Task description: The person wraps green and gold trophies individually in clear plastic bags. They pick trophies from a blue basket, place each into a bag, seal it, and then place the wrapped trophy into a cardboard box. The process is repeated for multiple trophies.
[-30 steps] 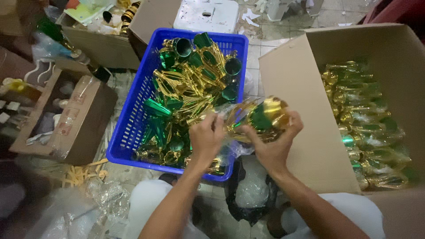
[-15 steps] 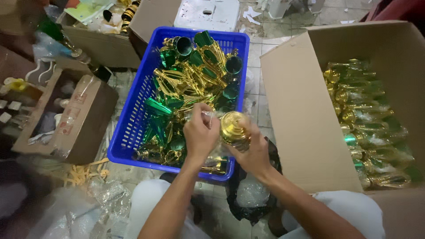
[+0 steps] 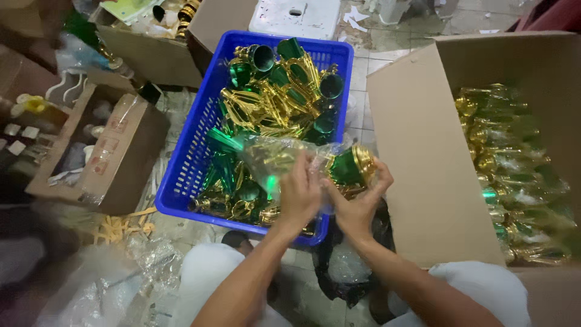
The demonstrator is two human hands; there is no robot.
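Observation:
My left hand [image 3: 299,195] and my right hand [image 3: 357,200] together hold a green and gold trophy cup [image 3: 350,165] that lies sideways inside a clear plastic bag [image 3: 272,160]. The right hand grips the cup's gold rim end. The left hand pinches the bag around the cup's stem. Both hands hover over the near right corner of a blue plastic crate [image 3: 184,166] filled with several loose green and gold trophy cups [image 3: 278,97].
A large open cardboard box [image 3: 423,151] on the right holds several bagged trophies [image 3: 514,175]. Smaller cardboard boxes [image 3: 106,151] stand at the left and back left. Loose clear bags [image 3: 145,260] lie on the tiled floor by my knees.
The trophy has turned from gold top facing me to lying sideways, its green bowl showing. The clear bag now stretches out to the left of my hands.

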